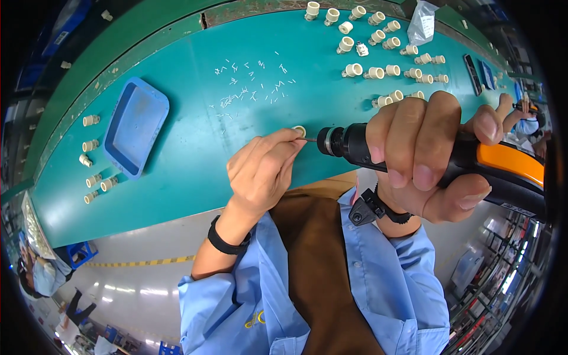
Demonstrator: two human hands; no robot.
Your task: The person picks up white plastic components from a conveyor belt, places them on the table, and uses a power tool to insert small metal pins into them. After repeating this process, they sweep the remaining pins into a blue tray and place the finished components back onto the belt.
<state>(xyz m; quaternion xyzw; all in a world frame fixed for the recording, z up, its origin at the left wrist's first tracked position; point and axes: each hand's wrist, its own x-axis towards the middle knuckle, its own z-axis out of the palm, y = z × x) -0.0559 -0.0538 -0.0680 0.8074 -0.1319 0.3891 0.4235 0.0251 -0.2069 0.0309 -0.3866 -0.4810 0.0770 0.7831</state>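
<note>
My right hand [423, 148] is wrapped round a black and orange electric screwdriver [355, 144], which lies nearly level and points left. Its thin bit reaches the fingertips of my left hand [263, 165]. Those fingers pinch a small cream lamp holder [300, 131], mostly hidden behind them; only its round rim shows. Whether the bit sits on a screw cannot be seen. Beyond my left hand, many small silvery screws or pins [242, 94] lie scattered on the green tabletop [195, 148].
Several cream lamp holders [374, 73] stand in rows at the far right, with more [90, 145] at the left. A blue tray [136, 127] lies left of the screws. A plastic bag [421, 23] sits at the back edge. Other people [44, 275] are at far left and right.
</note>
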